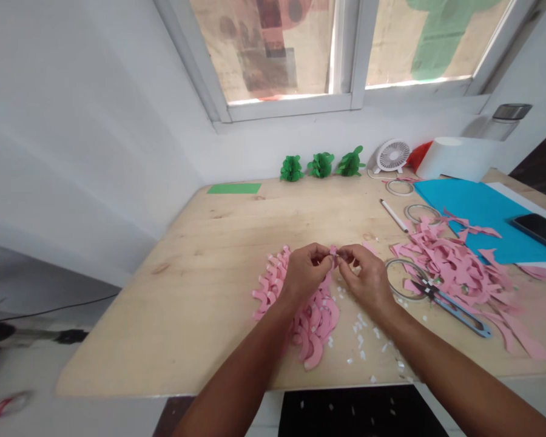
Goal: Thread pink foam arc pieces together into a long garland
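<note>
My left hand (307, 267) and my right hand (364, 273) meet fingertip to fingertip over the middle of the table. Pinched between them is a small pink paper piece (333, 250), mostly covered by the fingers. Under and beside my left forearm lie many curved pink paper pieces (318, 321), some with pale tabs at their ends. Another part of these, a row of pink paper curves (269, 280), shows left of my left hand. Small white paper bits (359, 325) are scattered below my right hand.
Right of my right hand lie a tape ring (394, 291), a blue cutter (461, 315) and pink paper scraps (459, 261). Farther back are a marker (394, 215), blue sheets (464, 197), a phone (539, 233), a small fan (392, 156) and green paper shapes (321, 165). A green strip (234, 189) lies back left.
</note>
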A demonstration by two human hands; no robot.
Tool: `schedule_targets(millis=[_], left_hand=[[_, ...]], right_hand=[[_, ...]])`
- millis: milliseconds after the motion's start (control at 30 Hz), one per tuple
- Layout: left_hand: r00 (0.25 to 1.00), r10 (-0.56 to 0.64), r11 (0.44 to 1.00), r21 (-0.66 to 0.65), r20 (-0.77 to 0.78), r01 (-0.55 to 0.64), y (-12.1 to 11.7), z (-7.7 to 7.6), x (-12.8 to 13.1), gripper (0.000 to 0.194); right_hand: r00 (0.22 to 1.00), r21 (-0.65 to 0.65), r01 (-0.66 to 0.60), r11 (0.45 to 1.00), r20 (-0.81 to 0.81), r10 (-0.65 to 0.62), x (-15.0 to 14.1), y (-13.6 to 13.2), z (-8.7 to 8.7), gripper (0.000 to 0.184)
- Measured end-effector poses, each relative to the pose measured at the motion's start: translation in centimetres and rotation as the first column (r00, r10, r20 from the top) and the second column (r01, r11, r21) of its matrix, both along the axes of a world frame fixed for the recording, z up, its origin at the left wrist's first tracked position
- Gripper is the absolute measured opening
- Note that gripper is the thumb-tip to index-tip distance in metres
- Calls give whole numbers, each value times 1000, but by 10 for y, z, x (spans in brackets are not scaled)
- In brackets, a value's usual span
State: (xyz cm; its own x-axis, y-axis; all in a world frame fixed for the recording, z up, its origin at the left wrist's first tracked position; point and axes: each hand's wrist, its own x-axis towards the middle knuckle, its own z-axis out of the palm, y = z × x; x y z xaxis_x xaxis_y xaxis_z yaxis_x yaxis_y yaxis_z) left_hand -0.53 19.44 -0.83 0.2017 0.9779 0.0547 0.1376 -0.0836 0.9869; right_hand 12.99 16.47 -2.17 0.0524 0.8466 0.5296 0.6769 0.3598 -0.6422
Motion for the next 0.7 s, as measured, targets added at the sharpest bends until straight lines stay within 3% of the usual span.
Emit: schedule_targets(millis=[233, 700], left_hand=[[999, -35, 999, -14, 23, 35, -1, -1, 0, 12], [999, -46, 999, -2, -2, 46, -1, -5, -2, 10]], right_hand=[[995, 127, 6, 992, 97, -18, 0, 0, -1, 13], [979, 185, 6, 983, 197, -43, 3, 1, -4, 16]])
